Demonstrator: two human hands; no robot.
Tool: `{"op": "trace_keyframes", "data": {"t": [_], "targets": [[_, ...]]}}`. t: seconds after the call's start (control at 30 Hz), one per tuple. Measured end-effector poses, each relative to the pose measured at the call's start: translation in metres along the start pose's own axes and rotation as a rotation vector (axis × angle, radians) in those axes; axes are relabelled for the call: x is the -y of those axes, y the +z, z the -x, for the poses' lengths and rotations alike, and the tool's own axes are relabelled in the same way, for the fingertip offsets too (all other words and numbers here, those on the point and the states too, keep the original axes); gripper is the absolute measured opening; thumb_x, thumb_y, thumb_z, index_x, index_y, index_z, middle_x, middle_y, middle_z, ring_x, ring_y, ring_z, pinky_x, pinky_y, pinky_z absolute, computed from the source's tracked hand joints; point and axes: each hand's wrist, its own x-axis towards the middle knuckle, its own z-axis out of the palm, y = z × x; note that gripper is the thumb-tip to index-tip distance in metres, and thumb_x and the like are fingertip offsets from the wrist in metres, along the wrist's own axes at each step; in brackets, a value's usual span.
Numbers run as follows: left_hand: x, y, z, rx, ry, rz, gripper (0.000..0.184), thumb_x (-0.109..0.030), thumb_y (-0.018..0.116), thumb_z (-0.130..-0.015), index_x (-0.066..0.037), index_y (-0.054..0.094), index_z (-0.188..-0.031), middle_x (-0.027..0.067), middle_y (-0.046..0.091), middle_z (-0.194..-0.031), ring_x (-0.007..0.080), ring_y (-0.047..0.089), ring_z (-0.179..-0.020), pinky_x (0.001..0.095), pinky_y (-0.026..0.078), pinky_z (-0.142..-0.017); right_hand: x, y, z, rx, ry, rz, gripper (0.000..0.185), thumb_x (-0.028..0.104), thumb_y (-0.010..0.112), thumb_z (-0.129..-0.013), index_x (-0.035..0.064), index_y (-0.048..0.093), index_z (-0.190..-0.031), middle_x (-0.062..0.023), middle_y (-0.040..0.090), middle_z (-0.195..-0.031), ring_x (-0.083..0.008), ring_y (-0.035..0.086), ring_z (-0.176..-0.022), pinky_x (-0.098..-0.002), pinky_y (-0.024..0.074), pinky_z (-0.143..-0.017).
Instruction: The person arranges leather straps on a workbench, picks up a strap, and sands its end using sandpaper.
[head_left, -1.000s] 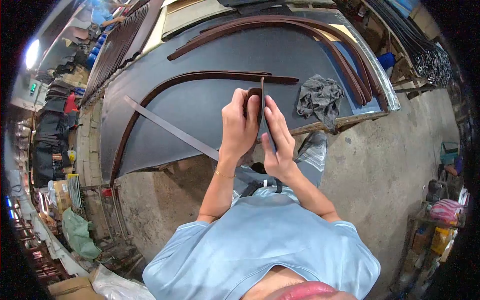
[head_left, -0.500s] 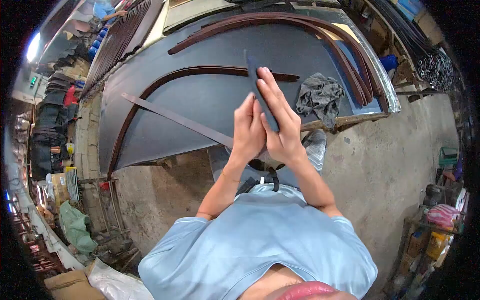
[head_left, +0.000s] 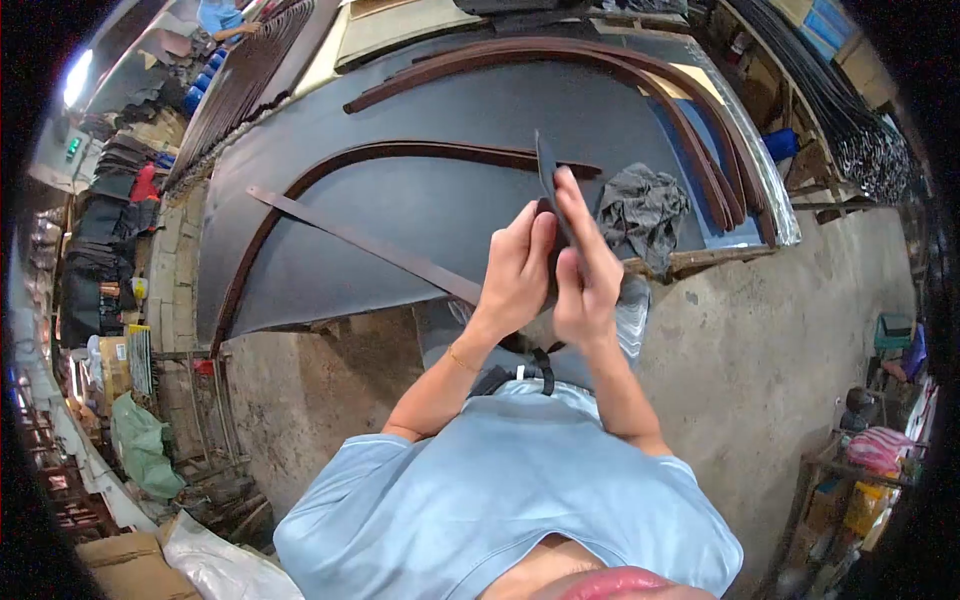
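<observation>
My left hand is closed, its thumb and fingers pinching a dark leather strap in front of my body. My right hand presses against the other side of this strap, fingers held together and thumb pointing up. The strap's narrow end sticks up above both hands, seen nearly edge-on. A long brown strip slants over the table to my left wrist; whether it is the same strap is hidden behind the hand. Past my fingertips, a curved stack of brown straps lies on the dark tabletop.
More curved brown straps are stacked at the table's far side. A crumpled dark cloth rests at the near right edge. Many dark straps hang at far right. Another person's arm shows at top left.
Both hands have shifted slightly right and closer to my body, bringing the strap along. The right fingers have moved down along the strap, so more of its end shows.
</observation>
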Motion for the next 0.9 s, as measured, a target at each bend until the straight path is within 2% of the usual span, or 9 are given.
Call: {"op": "trace_keyframes", "data": {"t": [0.13,0.2,0.27,0.4,0.47,0.53,0.67,0.8,0.9], "targets": [[-0.002,-0.016,-0.021,-0.040,-0.054,0.015,0.024,-0.017,0.042,-0.105,0.002,0.051,-0.093,0.0103,0.054,-0.072,0.0086,0.046,-0.072,0.0311,0.043,-0.060,0.001,0.008,0.015,0.046,-0.118,0.129,0.052,-0.010,0.047,-0.082,-0.0073,0.051,-0.134,-0.0278,0.048,-0.143,-0.0457,0.043,-0.136,-0.0479,0.0355,-0.112],[0.009,0.000,-0.009,-0.091,0.074,-0.068,0.026,-0.019,0.042,-0.105,0.002,0.053,-0.095,0.0116,0.057,-0.074,0.0076,0.047,-0.074,0.0299,0.045,-0.061,0.001,0.004,0.014,0.000,-0.099,0.133,0.053,-0.010,0.049,-0.079,-0.0078,0.053,-0.132,-0.0277,0.051,-0.140,-0.0463,0.045,-0.134,-0.0485,0.0361,-0.112],[0.004,0.001,-0.002,-0.005,-0.113,-0.038,0.019,-0.013,0.051,-0.099,0.001,0.061,-0.109,0.0035,0.065,-0.094,0.0090,0.057,-0.085,0.0264,0.049,-0.070,-0.009,-0.004,0.002,-0.002,-0.063,0.082,0.053,-0.009,0.049,-0.078,-0.0078,0.054,-0.131,-0.0271,0.051,-0.140,-0.0450,0.046,-0.134,-0.0474,0.0372,-0.111],[0.026,-0.016,-0.021,-0.015,-0.055,0.112,0.021,-0.017,0.049,-0.102,0.001,0.059,-0.108,0.0006,0.063,-0.093,0.0052,0.056,-0.082,0.0214,0.048,-0.068,-0.002,0.007,0.019,-0.007,-0.081,0.140,0.046,-0.010,0.049,-0.085,-0.0065,0.054,-0.130,-0.0259,0.053,-0.138,-0.0428,0.046,-0.135,-0.0469,0.0365,-0.112],[0.018,-0.008,-0.006,0.111,-0.117,0.043,0.024,-0.023,0.050,-0.104,-0.002,0.060,-0.108,-0.0005,0.062,-0.090,0.0051,0.056,-0.081,0.0216,0.048,-0.068,-0.010,-0.001,0.012,-0.051,-0.028,0.077,0.044,-0.009,0.050,-0.087,-0.0062,0.054,-0.131,-0.0259,0.053,-0.139,-0.0413,0.046,-0.135,-0.0453,0.0362,-0.112],[0.028,0.007,-0.005,0.045,-0.046,0.141,0.028,-0.028,0.049,-0.105,-0.003,0.061,-0.108,-0.0025,0.060,-0.088,0.0044,0.054,-0.079,0.0214,0.047,-0.067,-0.009,-0.006,0.004,-0.026,0.067,0.051,0.044,-0.008,0.049,-0.088,-0.0055,0.054,-0.132,-0.0254,0.052,-0.140,-0.0410,0.046,-0.135,-0.0455,0.0370,-0.112],[0.019,-0.018,-0.029,0.003,-0.083,0.234,0.036,-0.036,0.048,-0.106,-0.003,0.060,-0.102,-0.0043,0.059,-0.088,0.0036,0.051,-0.079,0.0218,0.045,-0.068,-0.003,0.006,0.025,0.030,-0.027,0.152,0.046,-0.009,0.049,-0.086,-0.0059,0.054,-0.131,-0.0254,0.052,-0.141,-0.0417,0.046,-0.135,-0.0456,0.0376,-0.111],[0.015,-0.026,-0.028,0.007,-0.077,0.180,0.039,-0.043,0.049,-0.104,-0.007,0.056,-0.093,-0.0050,0.055,-0.081,0.0034,0.049,-0.071,0.0216,0.042,-0.060,0.007,-0.005,0.022,-0.216,0.245,-0.301,0.038,0.004,0.042,-0.102,-0.0079,0.049,-0.138,-0.0242,0.048,-0.145,-0.0350,0.044,-0.137,-0.0438,0.0338,-0.114],[0.002,-0.031,-0.028,0.050,-0.160,0.250,0.038,-0.044,0.048,-0.104,-0.008,0.053,-0.091,-0.0045,0.055,-0.078,0.0045,0.051,-0.068,0.0221,0.042,-0.059,0.004,-0.012,0.025,-0.184,0.102,-0.094,0.040,0.010,0.040,-0.104,-0.0075,0.047,-0.140,-0.0253,0.043,-0.148,-0.0350,0.042,-0.139,-0.0430,0.0332,-0.114]]}}
